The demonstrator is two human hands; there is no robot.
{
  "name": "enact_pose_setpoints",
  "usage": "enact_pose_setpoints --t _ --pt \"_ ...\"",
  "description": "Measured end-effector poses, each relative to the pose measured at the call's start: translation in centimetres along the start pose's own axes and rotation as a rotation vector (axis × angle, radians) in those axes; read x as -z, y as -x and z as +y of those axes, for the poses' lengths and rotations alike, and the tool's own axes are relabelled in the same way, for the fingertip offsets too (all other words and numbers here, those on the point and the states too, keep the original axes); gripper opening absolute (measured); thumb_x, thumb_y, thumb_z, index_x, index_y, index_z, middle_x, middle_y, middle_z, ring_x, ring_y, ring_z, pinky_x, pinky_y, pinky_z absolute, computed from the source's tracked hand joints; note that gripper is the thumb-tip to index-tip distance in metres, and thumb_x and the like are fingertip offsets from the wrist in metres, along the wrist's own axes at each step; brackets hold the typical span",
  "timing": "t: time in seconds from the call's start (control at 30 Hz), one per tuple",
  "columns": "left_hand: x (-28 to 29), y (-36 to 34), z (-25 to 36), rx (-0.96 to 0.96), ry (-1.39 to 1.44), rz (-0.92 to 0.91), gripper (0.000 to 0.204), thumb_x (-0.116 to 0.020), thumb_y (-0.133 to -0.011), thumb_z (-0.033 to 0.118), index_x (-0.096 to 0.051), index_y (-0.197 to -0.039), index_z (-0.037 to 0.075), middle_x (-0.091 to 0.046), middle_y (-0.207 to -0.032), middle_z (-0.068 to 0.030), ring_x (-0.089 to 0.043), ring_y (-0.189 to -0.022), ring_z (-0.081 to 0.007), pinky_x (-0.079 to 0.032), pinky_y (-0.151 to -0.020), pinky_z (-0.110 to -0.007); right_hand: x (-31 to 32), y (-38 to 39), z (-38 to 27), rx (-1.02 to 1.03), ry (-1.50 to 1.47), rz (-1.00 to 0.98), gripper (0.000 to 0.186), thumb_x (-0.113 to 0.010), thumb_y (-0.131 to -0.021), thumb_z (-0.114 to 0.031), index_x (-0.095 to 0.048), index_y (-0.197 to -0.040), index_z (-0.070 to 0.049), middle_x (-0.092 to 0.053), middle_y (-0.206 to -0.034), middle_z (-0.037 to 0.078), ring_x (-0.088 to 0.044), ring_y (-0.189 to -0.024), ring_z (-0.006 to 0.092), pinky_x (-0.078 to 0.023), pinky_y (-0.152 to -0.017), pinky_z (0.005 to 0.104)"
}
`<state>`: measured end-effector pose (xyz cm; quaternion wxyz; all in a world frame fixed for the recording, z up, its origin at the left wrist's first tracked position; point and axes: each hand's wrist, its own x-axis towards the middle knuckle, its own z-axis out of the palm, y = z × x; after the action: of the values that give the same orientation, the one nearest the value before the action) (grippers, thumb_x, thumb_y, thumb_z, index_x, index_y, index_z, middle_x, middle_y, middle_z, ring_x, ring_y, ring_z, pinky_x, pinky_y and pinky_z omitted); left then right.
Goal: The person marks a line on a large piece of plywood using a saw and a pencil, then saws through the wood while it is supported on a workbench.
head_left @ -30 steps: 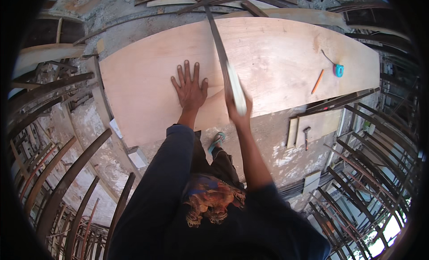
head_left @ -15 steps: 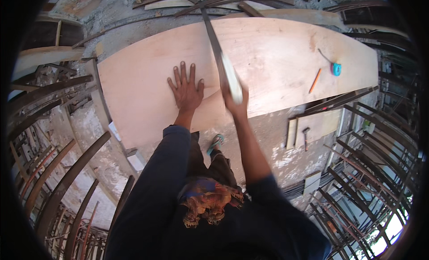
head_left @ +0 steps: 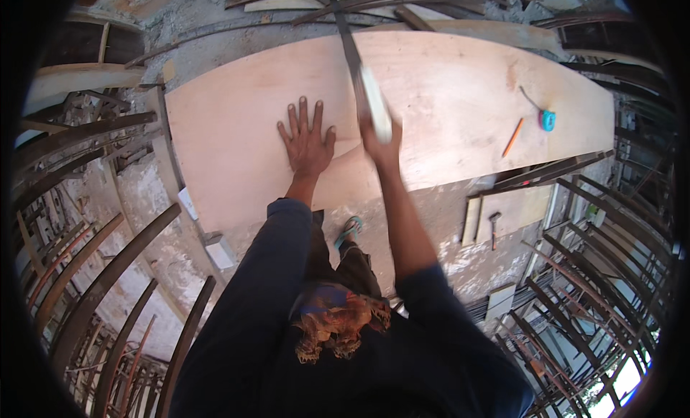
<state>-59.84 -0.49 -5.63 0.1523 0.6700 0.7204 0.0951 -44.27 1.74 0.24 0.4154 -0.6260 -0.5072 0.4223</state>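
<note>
A large pale plywood sheet (head_left: pixel 460 94) with a curved far edge lies in front of me. My left hand (head_left: pixel 309 148) rests flat on its left half, fingers spread, holding nothing. To the right of it, my right hand (head_left: pixel 384 150) is closed around the white handle of a handsaw (head_left: pixel 348 50). The long dark blade points away from me, crossing the sheet and reaching past its far edge. Handle and hand are blurred by motion. An orange pencil (head_left: pixel 512 138) and a teal tape measure (head_left: pixel 548 120) lie on the sheet's right part.
A hammer (head_left: pixel 494 230) lies on a small board (head_left: pixel 521 213) to the right, below the sheet. Curved dark wooden ribs (head_left: pixel 118 285) rise at left and right. Loose planks (head_left: pixel 413 17) lie beyond the far edge. My sandalled foot (head_left: pixel 348 231) stands by the near edge.
My right hand has pushed the saw a little farther from me. The left hand stays flat on the plywood sheet. The whole view has tilted slightly.
</note>
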Motion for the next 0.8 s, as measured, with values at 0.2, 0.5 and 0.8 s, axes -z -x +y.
enact_pose_setpoints --t 0.2,0.5,0.8 --pt "-0.3 0.4 -0.7 0.026 -0.069 -0.006 0.064 -0.045 -0.099 0.047 -0.03 -0.157 0.024 -0.017 -0.165 -0.0111 -0.013 -0.151 -0.0376 -0.008 -0.117 -0.065 7.4 17.5 -5.3 -0.35 0.043 -0.054 0.051 -0.061 -0.088 -0.009 -0.053 -0.136 0.007 -0.067 -0.117 0.019 -0.062 -0.112 0.0226 -0.048 -0.095 0.0357" --pt "0.1 0.0 0.5 -0.031 -0.029 0.002 0.065 -0.044 -0.098 0.047 -0.03 -0.157 0.023 -0.017 -0.165 -0.0112 -0.01 -0.152 -0.0373 -0.005 -0.118 -0.064 -1.2 -3.1 -0.3 0.063 -0.007 0.081 0.028 -0.066 -0.089 -0.014 -0.066 -0.11 0.005 -0.063 -0.076 0.003 -0.055 -0.07 0.0098 -0.049 -0.063 0.0299" --pt "0.0 0.5 -0.4 0.027 -0.064 -0.038 0.066 -0.044 -0.098 0.046 -0.026 -0.158 0.023 -0.013 -0.166 -0.0107 -0.008 -0.152 -0.0361 -0.005 -0.117 -0.064 2.7 8.9 -0.8 -0.032 -0.082 0.089 0.043 -0.062 -0.094 -0.016 -0.058 -0.129 0.008 -0.069 -0.094 0.008 -0.061 -0.078 0.0102 -0.051 -0.067 0.0261"
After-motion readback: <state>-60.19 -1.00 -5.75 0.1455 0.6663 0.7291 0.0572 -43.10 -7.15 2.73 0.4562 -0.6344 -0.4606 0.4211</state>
